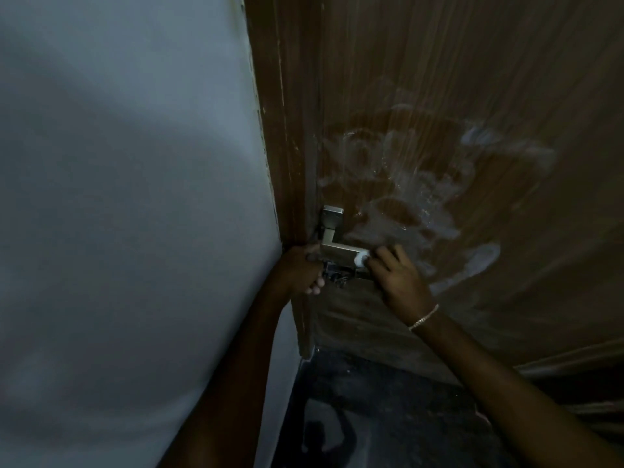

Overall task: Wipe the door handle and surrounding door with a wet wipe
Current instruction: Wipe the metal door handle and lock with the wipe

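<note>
A brown wooden door (472, 96) fills the right half of the head view, with whitish wet smears above and right of its handle. The silver metal lever handle (332, 239) sits on a square plate near the door's left edge. My right hand (398, 282) presses a small bunched white wet wipe (360, 259) against the free end of the lever. My left hand (304, 270) is curled around the door's edge just left of the handle, with the fingertips showing below the lever. A thin bracelet circles my right wrist.
A pale grey wall (128, 197) fills the left half. The brown door frame (287, 130) runs down between wall and door. Below lies a dark floor (388, 417) with my shadow on it. A key or latch part (337, 278) hangs under the handle.
</note>
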